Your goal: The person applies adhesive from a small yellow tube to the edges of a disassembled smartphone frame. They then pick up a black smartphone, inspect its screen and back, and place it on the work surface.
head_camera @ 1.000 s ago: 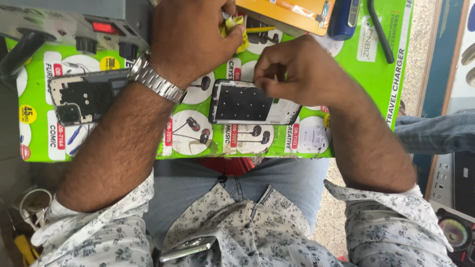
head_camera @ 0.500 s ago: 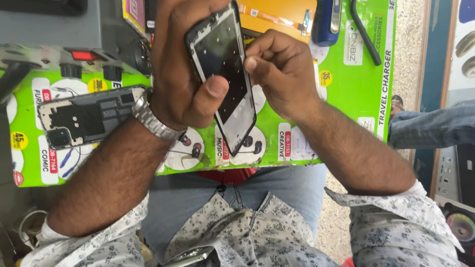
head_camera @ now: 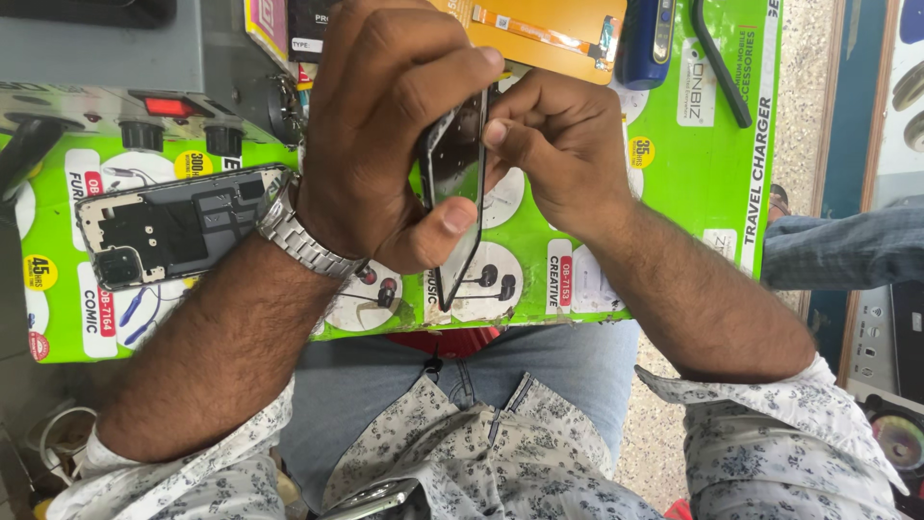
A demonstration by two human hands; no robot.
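Note:
My left hand, with a metal wristwatch on its wrist, grips a dark phone screen panel held on edge above the green printed mat. The thumb presses the panel's near side. My right hand pinches the panel's upper edge with its fingertips. A phone frame with its insides exposed lies flat on the mat to the left of my left forearm.
A grey power unit with a red switch and black knobs stands at the back left. An orange card with a flex cable, a blue device and a black tool lie at the back. Another person's denim sleeve shows at right.
The panel was lifted off the mat a second ago, then turned from face-on to edge-on between both hands. The view has shifted slightly.

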